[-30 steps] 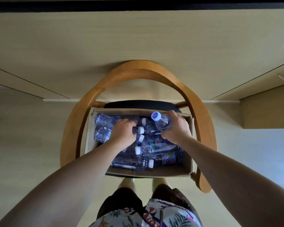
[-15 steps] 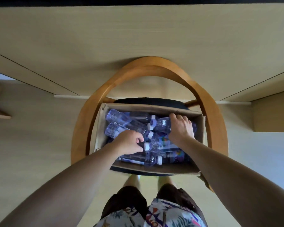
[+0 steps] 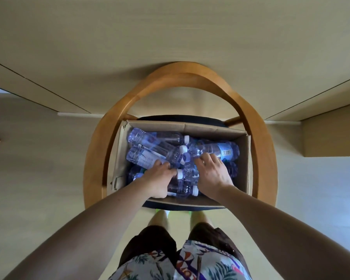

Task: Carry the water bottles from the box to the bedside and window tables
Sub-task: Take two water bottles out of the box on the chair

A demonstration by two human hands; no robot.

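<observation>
Both hands (image 3: 160,179) (image 3: 213,174) inside box (image 3: 248,164)

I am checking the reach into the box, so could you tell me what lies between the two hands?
In the head view, a white-capped bottle lies between the left hand and right hand, inside the cardboard box.

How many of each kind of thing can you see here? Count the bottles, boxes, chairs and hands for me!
Water bottles: at least 6 show in the pile; more may be hidden underneath
Cardboard box: 1
Wooden chair: 1
Hands: 2, the left hand and the right hand, both down in the box
Total: at least 10
</observation>
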